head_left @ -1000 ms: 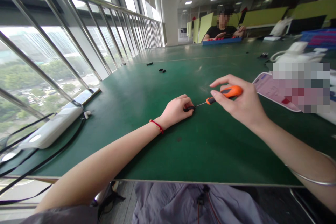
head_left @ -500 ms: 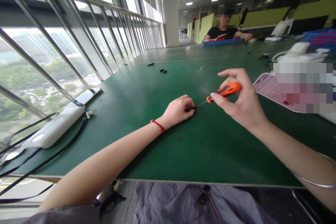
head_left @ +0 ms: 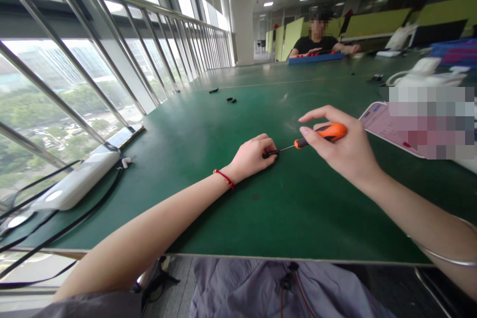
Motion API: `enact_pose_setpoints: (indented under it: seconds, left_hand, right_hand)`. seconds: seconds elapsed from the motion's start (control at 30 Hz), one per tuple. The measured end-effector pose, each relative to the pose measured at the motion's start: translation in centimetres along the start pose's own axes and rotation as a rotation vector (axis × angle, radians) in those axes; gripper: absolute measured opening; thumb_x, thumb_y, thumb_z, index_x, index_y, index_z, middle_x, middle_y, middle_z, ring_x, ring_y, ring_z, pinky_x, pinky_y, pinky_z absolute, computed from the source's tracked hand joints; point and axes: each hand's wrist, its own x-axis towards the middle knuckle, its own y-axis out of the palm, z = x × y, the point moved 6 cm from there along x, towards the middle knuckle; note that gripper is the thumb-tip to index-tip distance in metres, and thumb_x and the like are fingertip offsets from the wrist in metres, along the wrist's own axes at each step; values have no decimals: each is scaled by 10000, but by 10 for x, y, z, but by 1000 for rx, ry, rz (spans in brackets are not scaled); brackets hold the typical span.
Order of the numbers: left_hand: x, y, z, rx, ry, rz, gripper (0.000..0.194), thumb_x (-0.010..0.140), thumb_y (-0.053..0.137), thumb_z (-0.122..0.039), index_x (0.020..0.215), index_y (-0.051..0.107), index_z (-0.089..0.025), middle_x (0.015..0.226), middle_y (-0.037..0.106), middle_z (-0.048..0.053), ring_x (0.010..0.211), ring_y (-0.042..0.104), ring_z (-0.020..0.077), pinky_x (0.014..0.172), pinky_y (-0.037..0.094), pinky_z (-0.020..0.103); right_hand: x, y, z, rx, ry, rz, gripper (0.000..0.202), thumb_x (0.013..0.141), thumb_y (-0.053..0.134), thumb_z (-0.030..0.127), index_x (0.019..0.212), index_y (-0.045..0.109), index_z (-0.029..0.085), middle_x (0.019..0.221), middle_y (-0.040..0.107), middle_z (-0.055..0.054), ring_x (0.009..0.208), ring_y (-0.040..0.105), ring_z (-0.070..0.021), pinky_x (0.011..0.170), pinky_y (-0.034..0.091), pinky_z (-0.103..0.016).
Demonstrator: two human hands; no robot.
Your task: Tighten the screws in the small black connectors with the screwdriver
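Observation:
My left hand [head_left: 254, 157] rests on the green table [head_left: 208, 189], its fingers closed round a small black part [head_left: 270, 153]. An orange and black screwdriver [head_left: 334, 132] lies in my right hand [head_left: 346, 151], held between thumb and fingers with the index finger stretched out above it. The thin metal shaft points left, and its tip meets the right end of the black part. Which detail of the part the tip touches is too small to tell.
Small black pieces [head_left: 231, 100] and another black piece [head_left: 213, 90] lie farther back. A white power strip [head_left: 80, 179] with black cables is at the left edge. A pink-screened device [head_left: 387, 126] is at right. Across the table sits a person [head_left: 316, 42] behind a blue tray [head_left: 316, 58].
The screwdriver handle has shifted slightly right and down and turned flatter. My right thumb and index finger have changed position around it. My left hand and the black part have stayed put.

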Motion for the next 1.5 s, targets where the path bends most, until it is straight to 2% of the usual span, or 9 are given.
enact_pose_setpoints:
  seconds: [0.13,0.3,0.5,0.67,0.83,1.0,1.17,1.37,1.5]
  left_hand:
    - [0,0,0,3,-5,4,91,765,557,-217,824,608,-170,869,574,15,719,570,123,646,469,235]
    - [1,0,0,0,-10,2,78,759,559,-220,803,601,-172,853,572,10,712,566,123,651,470,237]
    - [1,0,-1,2,-6,-2,77,752,564,-212,804,600,-168,849,572,11,708,564,122,637,463,235]
    - [1,0,0,5,-9,4,76,756,561,-214,800,600,-167,850,574,13,713,566,124,646,465,237]
    - [1,-1,-1,-3,-1,-1,80,753,563,-213,808,598,-166,848,569,11,709,559,120,634,456,230]
    - [1,0,-1,4,2,2,78,757,560,-222,800,596,-167,841,566,8,703,555,119,631,449,232]
    - [1,0,0,-4,2,-1,80,751,563,-214,808,595,-167,846,564,7,706,554,118,630,451,229]
    - [0,-1,-1,-7,2,-2,77,755,558,-219,799,595,-166,842,565,6,705,554,119,640,451,233]
    - [0,-1,0,-12,2,0,81,754,560,-219,805,596,-167,845,564,4,705,555,116,632,448,228]
  right_hand:
    - [0,-3,0,80,-16,-85,417,674,674,217,1059,519,255,747,575,12,571,519,-141,551,440,-284]
    - [-1,1,-1,3,58,-12,113,740,643,331,768,589,235,610,547,15,506,493,-128,514,400,-276]
    - [-1,-1,3,78,-25,-39,371,683,667,215,1022,521,256,665,527,32,550,504,-147,559,424,-296]
    - [-1,2,1,14,29,12,66,755,621,288,778,580,243,606,529,23,518,490,-130,518,388,-281]
    - [-1,0,4,110,-30,-35,419,681,669,206,1063,501,248,677,512,38,534,480,-131,532,407,-284]
    - [-1,2,3,-6,-5,5,68,740,630,267,754,585,218,576,511,33,482,460,-110,508,369,-273]
    - [-2,0,5,102,-71,-54,420,673,660,181,1061,509,240,710,549,29,565,505,-129,564,428,-274]
    - [-1,2,3,-37,-22,-13,79,752,621,292,777,591,224,580,528,31,504,480,-116,537,389,-274]
    - [-1,0,4,47,-42,-47,345,694,657,229,1017,536,230,684,545,31,569,511,-131,588,433,-279]
